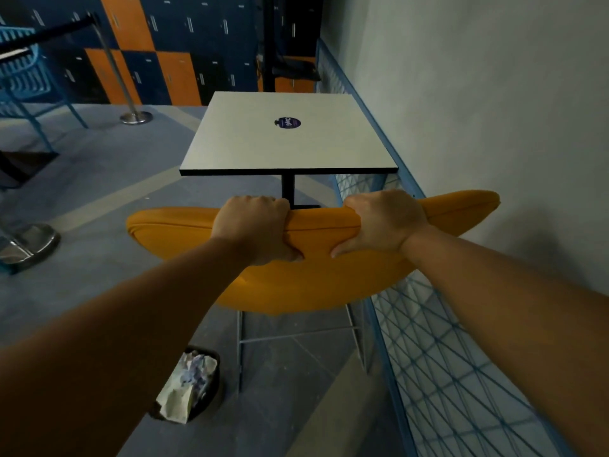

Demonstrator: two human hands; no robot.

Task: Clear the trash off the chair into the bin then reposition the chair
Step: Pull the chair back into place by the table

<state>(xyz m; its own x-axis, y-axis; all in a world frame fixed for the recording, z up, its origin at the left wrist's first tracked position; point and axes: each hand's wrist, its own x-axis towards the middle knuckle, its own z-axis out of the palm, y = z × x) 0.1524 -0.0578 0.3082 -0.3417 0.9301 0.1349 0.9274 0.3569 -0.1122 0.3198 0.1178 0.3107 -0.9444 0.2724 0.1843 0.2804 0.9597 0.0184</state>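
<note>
Both hands clenched the top edge of the orange chair [313, 258]'s backrest, the left hand [253, 229] and the right hand [382, 225] close together, arms stretched forward. Just beyond it stood a square grey desk [283, 140], its black post partly hidden by the backrest. A blue mesh fence [438, 341] ran along the right wall, hard against the chair. Near left, the black bin [191, 384] held crumpled trash [189, 380], its left side cut off by the left forearm.

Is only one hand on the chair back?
No, the left hand and right hand both grip the chair back's top edge.
</note>
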